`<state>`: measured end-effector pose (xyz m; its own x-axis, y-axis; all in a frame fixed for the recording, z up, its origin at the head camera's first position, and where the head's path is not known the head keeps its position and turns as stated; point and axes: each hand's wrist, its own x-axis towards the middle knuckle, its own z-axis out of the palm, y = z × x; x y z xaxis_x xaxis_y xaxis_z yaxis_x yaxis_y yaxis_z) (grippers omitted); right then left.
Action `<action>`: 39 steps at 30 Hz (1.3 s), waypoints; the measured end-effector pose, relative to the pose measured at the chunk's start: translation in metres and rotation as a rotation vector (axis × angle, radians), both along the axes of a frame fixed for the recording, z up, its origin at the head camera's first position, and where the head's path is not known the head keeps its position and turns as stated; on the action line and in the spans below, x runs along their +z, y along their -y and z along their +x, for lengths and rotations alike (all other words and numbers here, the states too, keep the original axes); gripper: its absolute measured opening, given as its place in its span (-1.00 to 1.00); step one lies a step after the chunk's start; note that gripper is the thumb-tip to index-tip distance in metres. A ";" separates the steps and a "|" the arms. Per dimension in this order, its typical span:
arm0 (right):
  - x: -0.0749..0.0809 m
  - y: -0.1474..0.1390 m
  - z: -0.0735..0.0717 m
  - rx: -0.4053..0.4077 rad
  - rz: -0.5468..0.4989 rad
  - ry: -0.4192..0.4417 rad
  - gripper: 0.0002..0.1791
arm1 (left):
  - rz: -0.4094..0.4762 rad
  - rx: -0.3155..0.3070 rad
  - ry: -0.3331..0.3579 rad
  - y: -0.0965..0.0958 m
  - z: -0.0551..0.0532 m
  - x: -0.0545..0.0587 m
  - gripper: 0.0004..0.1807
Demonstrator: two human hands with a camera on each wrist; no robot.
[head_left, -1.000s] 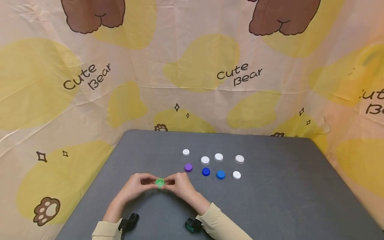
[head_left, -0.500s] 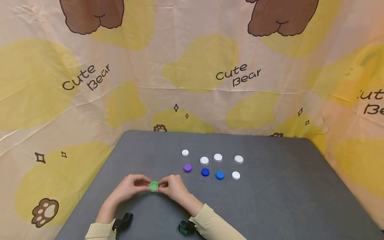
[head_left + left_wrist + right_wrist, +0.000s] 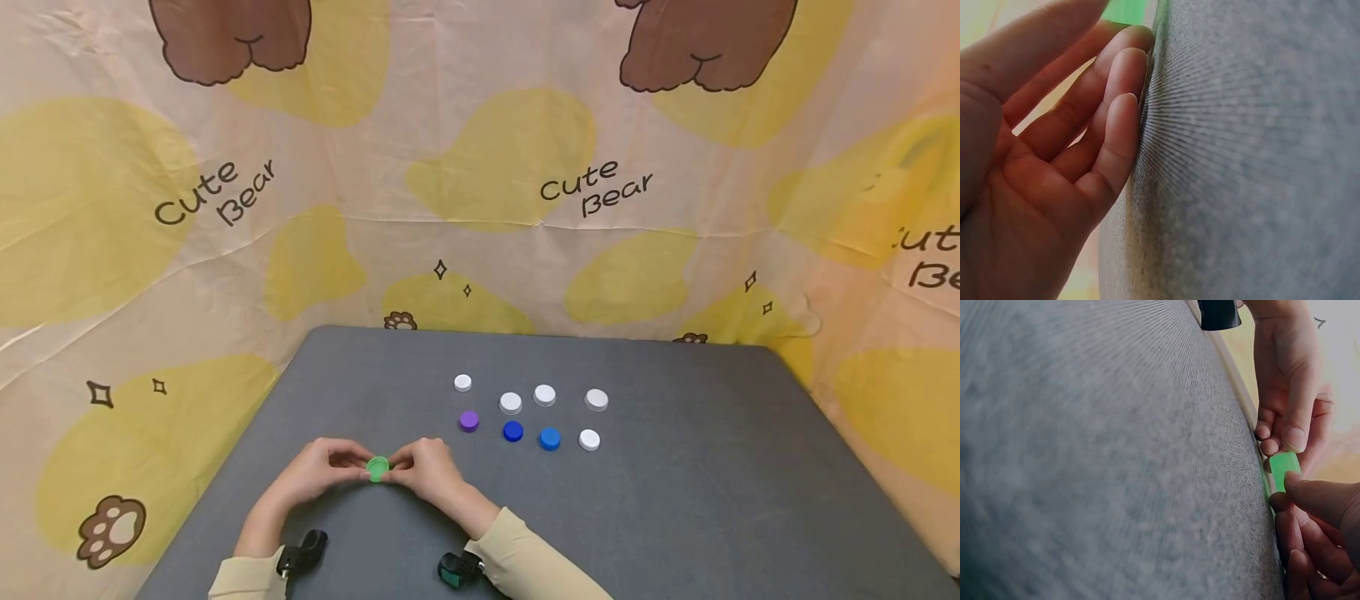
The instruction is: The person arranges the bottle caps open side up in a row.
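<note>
A green bottle cap [image 3: 378, 469], its hollow side facing up, is between my two hands low at the left of the table. My left hand [image 3: 318, 473] pinches its left side with thumb and fingers; my right hand [image 3: 433, 475] pinches the right side. In the right wrist view both thumbs press the near wall of the green cap [image 3: 1284, 470], close against the grey surface. Only a blurred green patch of the cap [image 3: 1126, 10] shows at the top of the left wrist view, above the left hand's curved fingers [image 3: 1124, 122].
Beyond the right hand, a purple cap [image 3: 468, 421], a dark blue cap [image 3: 513, 431], a lighter blue cap [image 3: 550, 439] and a white cap [image 3: 589, 440] form a row. Behind them lie several more white caps [image 3: 544, 395] on the grey table [image 3: 712, 500]. A printed cloth [image 3: 480, 167] hangs behind.
Both hands have shifted left and slightly toward the person, carrying the green cap along between them. The other caps have stayed in place.
</note>
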<state>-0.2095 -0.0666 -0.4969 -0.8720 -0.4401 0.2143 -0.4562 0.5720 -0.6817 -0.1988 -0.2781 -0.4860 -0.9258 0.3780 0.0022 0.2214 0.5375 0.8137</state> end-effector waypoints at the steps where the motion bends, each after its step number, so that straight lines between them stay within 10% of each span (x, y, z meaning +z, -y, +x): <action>1: 0.000 0.000 0.000 0.000 0.005 0.002 -0.80 | -0.006 -0.001 -0.001 0.000 0.000 0.000 -0.76; 9: 0.000 0.003 -0.001 0.003 0.039 -0.023 -0.80 | -0.016 -0.012 0.025 -0.008 0.013 0.027 -0.75; 24: -0.001 0.002 -0.001 0.021 0.038 -0.024 -0.76 | 0.008 -0.043 0.037 -0.006 0.015 0.029 -0.74; 39: -0.001 0.007 0.001 -0.013 0.034 -0.021 -0.79 | 0.008 -0.055 0.026 0.008 0.002 -0.001 -0.72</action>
